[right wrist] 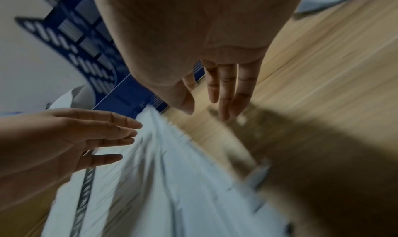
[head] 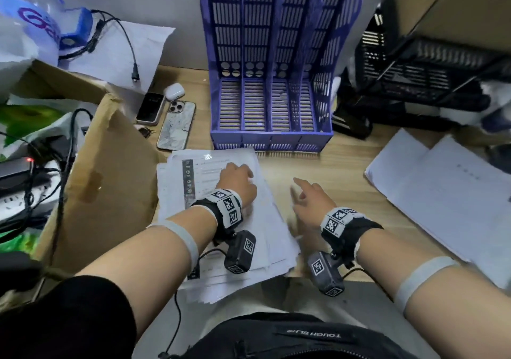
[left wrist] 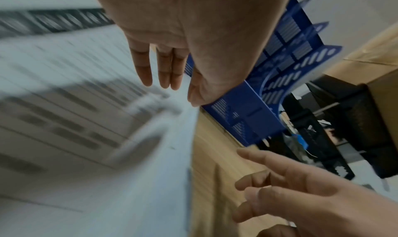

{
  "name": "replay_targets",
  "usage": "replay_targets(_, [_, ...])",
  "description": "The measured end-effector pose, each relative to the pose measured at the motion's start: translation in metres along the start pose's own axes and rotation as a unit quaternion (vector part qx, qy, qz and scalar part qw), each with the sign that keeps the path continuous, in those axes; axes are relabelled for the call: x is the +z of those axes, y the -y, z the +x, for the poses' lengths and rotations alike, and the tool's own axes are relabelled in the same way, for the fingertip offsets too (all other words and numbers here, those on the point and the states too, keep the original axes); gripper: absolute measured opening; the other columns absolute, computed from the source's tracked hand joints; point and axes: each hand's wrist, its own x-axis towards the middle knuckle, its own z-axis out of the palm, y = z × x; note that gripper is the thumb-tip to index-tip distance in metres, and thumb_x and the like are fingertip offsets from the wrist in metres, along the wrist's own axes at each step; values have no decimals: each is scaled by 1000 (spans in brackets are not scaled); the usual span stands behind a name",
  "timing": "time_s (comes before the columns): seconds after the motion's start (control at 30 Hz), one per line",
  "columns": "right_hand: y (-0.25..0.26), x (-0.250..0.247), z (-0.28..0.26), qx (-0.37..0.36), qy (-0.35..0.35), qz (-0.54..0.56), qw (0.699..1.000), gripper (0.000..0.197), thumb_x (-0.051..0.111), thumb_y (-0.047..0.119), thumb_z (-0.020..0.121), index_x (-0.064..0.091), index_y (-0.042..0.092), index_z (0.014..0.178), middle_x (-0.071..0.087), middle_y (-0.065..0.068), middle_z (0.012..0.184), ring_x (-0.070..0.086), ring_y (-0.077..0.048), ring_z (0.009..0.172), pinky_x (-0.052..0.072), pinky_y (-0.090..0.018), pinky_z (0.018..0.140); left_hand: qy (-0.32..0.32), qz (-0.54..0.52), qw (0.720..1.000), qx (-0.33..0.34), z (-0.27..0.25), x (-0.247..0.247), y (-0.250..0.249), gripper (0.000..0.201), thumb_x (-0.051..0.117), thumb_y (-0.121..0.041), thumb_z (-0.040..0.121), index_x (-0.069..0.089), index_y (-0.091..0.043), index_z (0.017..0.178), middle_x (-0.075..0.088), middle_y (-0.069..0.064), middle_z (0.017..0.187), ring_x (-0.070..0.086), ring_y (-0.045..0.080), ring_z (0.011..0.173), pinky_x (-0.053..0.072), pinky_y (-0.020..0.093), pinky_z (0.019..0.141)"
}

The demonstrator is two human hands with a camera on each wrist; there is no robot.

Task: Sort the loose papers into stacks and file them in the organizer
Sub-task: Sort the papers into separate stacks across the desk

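A loose pile of white printed papers (head: 260, 237) lies on the wooden desk in front of me, its far edge just short of the blue slotted organizer (head: 271, 87). My left hand (head: 237, 177) is over the pile's upper part, fingers straight in the wrist views (left wrist: 165, 70); whether it touches the sheets I cannot tell. My right hand (head: 304, 192) hovers open just right of the pile's edge, index finger extended, holding nothing (right wrist: 224, 94). The organizer's slots look empty. A second spread of white papers (head: 448, 201) lies at the right.
Two phones (head: 177, 126) and an earbud case (head: 173, 90) lie left of the organizer. A torn cardboard box (head: 110, 181) with cables fills the left. Black mesh trays (head: 431, 76) stand at the back right. Bare desk (head: 331, 170) shows between the two paper piles.
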Motion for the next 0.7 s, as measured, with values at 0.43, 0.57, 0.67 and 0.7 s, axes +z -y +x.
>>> replay_targets(0.43, [-257,-127,-80,271,-147,91,947,60,59,20,89,35,15,143,33,-18,141,55,-34,116,42,-34,99,106,-121,986,41,21,138,-221,70,67,-24,86,29,-13,144,57,12,124,60,30,108,49,36,87])
replay_targets(0.57, [-316,-150,-94,378,-171,154,897,66,59,24,89,28,8,145,39,-20,143,48,-39,124,41,-38,100,142,-357,918,-94,37,174,-254,87,79,-31,58,43,-7,132,64,13,108,67,30,92,57,49,82])
replay_targets(0.67, [-352,-149,-89,390,-157,236,876,81,66,30,75,28,6,143,51,-17,130,57,-37,111,52,-46,92,166,-474,857,-119,37,188,-269,31,78,-20,69,54,-7,83,53,14,69,51,23,62,46,43,68])
replay_targets(0.7, [-358,-149,-88,383,-154,278,867,87,67,31,70,28,6,143,55,-16,122,61,-34,103,55,-45,87,160,-482,852,-126,36,190,-273,24,73,-16,81,50,-8,77,52,15,66,49,22,60,44,41,67])
